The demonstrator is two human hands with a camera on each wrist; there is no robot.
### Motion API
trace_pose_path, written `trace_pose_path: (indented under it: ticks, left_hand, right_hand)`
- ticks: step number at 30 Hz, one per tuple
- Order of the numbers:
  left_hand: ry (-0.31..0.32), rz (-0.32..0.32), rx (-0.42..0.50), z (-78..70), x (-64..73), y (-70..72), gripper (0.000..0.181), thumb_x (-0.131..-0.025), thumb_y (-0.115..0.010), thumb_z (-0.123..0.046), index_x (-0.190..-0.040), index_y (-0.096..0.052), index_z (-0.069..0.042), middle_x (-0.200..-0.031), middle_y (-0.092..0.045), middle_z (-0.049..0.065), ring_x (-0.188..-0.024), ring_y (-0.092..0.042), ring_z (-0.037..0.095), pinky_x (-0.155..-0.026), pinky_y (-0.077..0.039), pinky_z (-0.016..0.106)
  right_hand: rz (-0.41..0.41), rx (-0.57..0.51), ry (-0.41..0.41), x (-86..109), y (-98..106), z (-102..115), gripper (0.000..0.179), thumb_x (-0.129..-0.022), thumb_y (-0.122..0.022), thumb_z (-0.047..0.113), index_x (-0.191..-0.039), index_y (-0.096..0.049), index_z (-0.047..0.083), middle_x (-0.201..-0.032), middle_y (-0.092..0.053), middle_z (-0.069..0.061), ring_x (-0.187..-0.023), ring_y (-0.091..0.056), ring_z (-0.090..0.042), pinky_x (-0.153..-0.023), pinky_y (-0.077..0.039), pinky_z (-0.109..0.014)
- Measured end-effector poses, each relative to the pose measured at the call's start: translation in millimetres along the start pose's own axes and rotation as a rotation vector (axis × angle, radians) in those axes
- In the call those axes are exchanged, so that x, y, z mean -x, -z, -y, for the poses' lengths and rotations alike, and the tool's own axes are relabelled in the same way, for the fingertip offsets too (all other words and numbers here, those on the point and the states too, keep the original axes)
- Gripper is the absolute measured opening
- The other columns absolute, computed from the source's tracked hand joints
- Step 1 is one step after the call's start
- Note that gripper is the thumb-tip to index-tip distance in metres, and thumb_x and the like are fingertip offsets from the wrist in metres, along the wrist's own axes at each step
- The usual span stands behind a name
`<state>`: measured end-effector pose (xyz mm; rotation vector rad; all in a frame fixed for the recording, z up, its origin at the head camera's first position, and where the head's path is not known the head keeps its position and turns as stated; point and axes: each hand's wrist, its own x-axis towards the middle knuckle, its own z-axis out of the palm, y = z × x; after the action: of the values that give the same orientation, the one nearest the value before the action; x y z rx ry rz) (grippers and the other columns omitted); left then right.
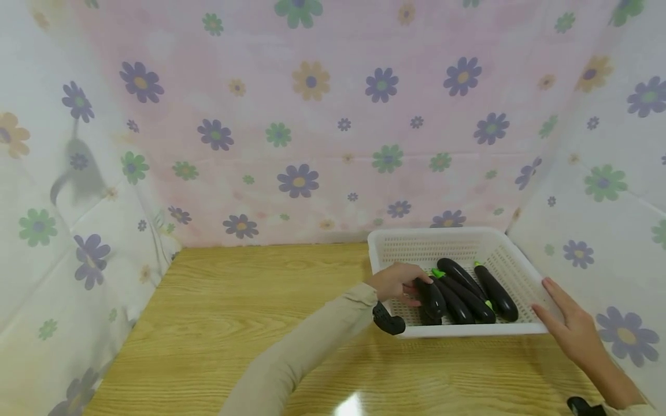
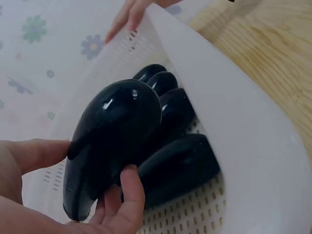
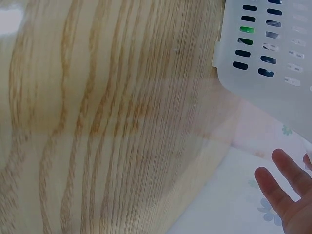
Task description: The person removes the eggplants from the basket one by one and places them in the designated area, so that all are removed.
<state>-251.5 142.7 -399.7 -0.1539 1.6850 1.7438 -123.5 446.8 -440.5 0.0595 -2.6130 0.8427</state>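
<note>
Head view: the left forearm, in a pale sleeve (image 1: pixel 299 349), slants up from the lower middle and reaches over the left end of a white basket (image 1: pixel 476 330), with a black wrist device (image 1: pixel 387 320) near the rim. The left hand (image 1: pixel 396 281) bends down inside, thumb and fingers curled about a dark eggplant (image 1: pixel 434 300); this one is above the basket's left part, close to the other eggplants (image 1: pixel 498 296), which lie slanted there. The right forearm comes in from the lower right corner, and the right hand (image 1: pixel 574 329) rests at the basket's right rim, thumb and fingers spread apart. The basket stands on the wood-grained worktop (image 1: pixel 234 306).

Left wrist view: the thumb presses one side of the held eggplant and the fingers curl against the other, its rounded end tilted upward. Beyond, the right hand's fingers rest on the basket's far corner.

Right wrist view: the right hand shows only partly, two fingers extended and separated beneath the basket's perforated wall; its full contact cannot be told here.
</note>
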Motion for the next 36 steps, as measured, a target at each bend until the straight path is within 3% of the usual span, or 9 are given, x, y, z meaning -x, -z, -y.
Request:
trace_pose_path:
  ticks: [7,11,16,20,24,28,31,36]
  left_hand:
    - [0.012,0.129,0.171,-6.3,2.4,10.0,0.01,-0.073,-0.067,-0.005,-0.083,-0.064,-0.004,-0.09,-0.059,0.017,-0.078,-0.058,0.029,-0.062,-0.049,0.046]
    - [-0.02,0.2,0.183,-10.6,4.7,14.4,0.014,-0.074,-0.066,-0.005,-0.088,-0.062,-0.003,-0.094,-0.058,0.017,-0.083,-0.057,0.032,-0.065,-0.048,0.048]
    - [-0.063,0.238,0.193,-16.0,7.7,16.6,0.048,-0.075,-0.067,-0.007,-0.119,-0.049,-0.008,-0.101,-0.055,0.014,-0.094,-0.053,0.033,-0.068,-0.048,0.049]
    - [-0.101,0.277,0.185,-18.7,11.7,17.2,0.067,-0.076,-0.066,-0.009,-0.134,-0.033,-0.017,-0.107,-0.052,0.01,-0.098,-0.051,0.032,-0.07,-0.047,0.05]
    - [-0.145,0.305,0.183,-19.0,16.5,18.2,0.062,-0.076,-0.066,-0.009,-0.13,-0.036,-0.019,-0.108,-0.053,0.009,-0.097,-0.053,0.032,-0.071,-0.047,0.05]
    - [-0.183,0.301,0.187,-17.9,21.3,19.7,0.058,-0.076,-0.066,-0.01,-0.127,-0.04,-0.021,-0.104,-0.056,0.009,-0.092,-0.057,0.03,-0.069,-0.048,0.05]
    - [-0.205,0.295,0.184,-17.9,24.2,21.7,0.057,-0.076,-0.067,-0.011,-0.125,-0.042,-0.022,-0.102,-0.057,0.009,-0.088,-0.058,0.029,-0.067,-0.049,0.048]
    - [-0.238,0.293,0.177,-21.2,28.4,27.2,0.057,-0.076,-0.067,-0.012,-0.126,-0.042,-0.024,-0.104,-0.056,0.008,-0.089,-0.058,0.028,-0.067,-0.049,0.047]
  right_hand:
    - [0.005,0.008,0.002,0.9,-1.1,2.5,0.063,-0.088,-0.051,0.019,-0.141,-0.016,0.024,-0.144,-0.016,-0.011,-0.128,-0.013,-0.026,-0.087,-0.016,-0.068]
    - [0.009,0.006,0.005,-0.1,-1.3,4.2,0.064,-0.088,-0.051,0.019,-0.141,-0.016,0.024,-0.144,-0.016,-0.011,-0.128,-0.012,-0.027,-0.087,-0.015,-0.068]
    - [0.012,-0.002,0.0,-1.6,-1.0,4.5,0.063,-0.089,-0.051,0.019,-0.141,-0.015,0.024,-0.144,-0.015,-0.01,-0.129,-0.012,-0.031,-0.088,-0.014,-0.068]
    - [-0.002,0.009,0.003,-1.1,-0.9,2.8,0.063,-0.089,-0.05,0.019,-0.141,-0.016,0.024,-0.144,-0.014,-0.006,-0.128,-0.009,-0.011,-0.094,-0.012,-0.063]
    - [-0.025,0.039,0.008,-1.0,-0.2,0.3,0.062,-0.088,-0.051,0.019,-0.141,-0.018,0.021,-0.144,-0.013,0.001,-0.124,-0.005,0.003,-0.101,-0.007,-0.053]
    - [-0.021,0.045,-0.004,-0.9,-0.3,-1.5,0.063,-0.088,-0.051,0.02,-0.141,-0.017,0.021,-0.143,-0.012,0.005,-0.129,-0.006,-0.014,-0.097,-0.01,-0.06]
    - [-0.016,0.04,-0.017,0.4,-1.5,-2.7,0.062,-0.089,-0.051,0.021,-0.141,-0.017,0.023,-0.143,-0.013,0.002,-0.129,-0.008,-0.017,-0.099,-0.009,-0.058]
    - [-0.017,0.016,-0.013,1.6,-2.6,-2.8,0.062,-0.089,-0.05,0.02,-0.141,-0.016,0.027,-0.144,-0.016,-0.006,-0.123,-0.009,0.002,-0.102,-0.007,-0.05]
